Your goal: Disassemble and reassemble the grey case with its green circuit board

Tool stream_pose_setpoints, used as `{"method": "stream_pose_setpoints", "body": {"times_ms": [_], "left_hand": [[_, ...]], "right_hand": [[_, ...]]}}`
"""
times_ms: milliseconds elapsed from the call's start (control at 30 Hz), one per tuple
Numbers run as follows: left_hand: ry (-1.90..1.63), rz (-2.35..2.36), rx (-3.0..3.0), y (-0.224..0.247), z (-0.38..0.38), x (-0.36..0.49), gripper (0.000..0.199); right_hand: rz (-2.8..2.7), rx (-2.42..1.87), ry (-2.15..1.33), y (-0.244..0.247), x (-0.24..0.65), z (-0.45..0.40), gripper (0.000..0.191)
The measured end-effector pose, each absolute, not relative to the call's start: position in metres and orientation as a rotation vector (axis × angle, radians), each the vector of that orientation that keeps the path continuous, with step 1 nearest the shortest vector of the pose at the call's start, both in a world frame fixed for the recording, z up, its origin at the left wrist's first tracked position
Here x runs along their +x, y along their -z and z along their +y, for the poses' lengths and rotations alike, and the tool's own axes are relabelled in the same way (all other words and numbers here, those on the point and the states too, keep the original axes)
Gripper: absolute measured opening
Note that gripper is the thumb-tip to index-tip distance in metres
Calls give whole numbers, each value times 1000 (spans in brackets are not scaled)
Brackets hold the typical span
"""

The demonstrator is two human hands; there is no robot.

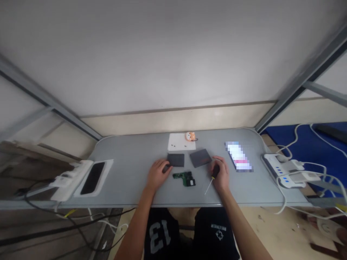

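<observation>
The green circuit board (184, 178) lies flat on the grey table (130, 159), between the two hands and just in front of the person. The right hand (221, 175) is closed around the black handle of a screwdriver (213, 177), whose thin shaft slants down and toward the person, its tip well short of the board. The left hand (158, 173) rests palm down just left of the board, fingers loosely curled, its fingertips touching the near corner of a dark cover plate (176, 159); whether it grips anything I cannot tell.

To work on the board well, I judge the left hand should pin it flat by an edge, clear of the components, while the right hand brings the driver upright over a screw head rather than at a slant.

Just beyond the right hand lies a second dark cover plate (200, 157), tilted, close enough to be nudged. Further beyond sits a white paper sheet (181, 142) carrying tiny screws, with a small orange figure (190, 136) at its far corner. A phone (239, 156) lies right of the right hand, a power strip (282, 171) further right. Far to the left sits a white tray (107, 169) holding a black device.
</observation>
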State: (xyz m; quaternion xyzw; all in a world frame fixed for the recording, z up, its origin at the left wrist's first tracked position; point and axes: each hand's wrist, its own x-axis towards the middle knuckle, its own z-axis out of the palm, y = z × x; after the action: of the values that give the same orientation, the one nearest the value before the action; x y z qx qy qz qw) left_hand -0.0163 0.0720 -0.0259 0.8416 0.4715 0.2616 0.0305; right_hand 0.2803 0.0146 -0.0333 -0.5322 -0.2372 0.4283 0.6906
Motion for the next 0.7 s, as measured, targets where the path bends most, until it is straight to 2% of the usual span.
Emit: {"method": "stream_pose_setpoints", "body": {"times_ms": [200, 500, 700], "left_hand": [[-871, 1457, 2575, 28, 73, -18, 24], [-865, 1504, 2423, 27, 73, -18, 41], [-883, 1582, 2225, 36, 98, -27, 50]], "right_hand": [[-590, -1221, -1033, 24, 281, 14, 31], [-811, -1482, -1021, 22, 284, 24, 67], [-856, -1587, -870, 25, 276, 27, 63]]}}
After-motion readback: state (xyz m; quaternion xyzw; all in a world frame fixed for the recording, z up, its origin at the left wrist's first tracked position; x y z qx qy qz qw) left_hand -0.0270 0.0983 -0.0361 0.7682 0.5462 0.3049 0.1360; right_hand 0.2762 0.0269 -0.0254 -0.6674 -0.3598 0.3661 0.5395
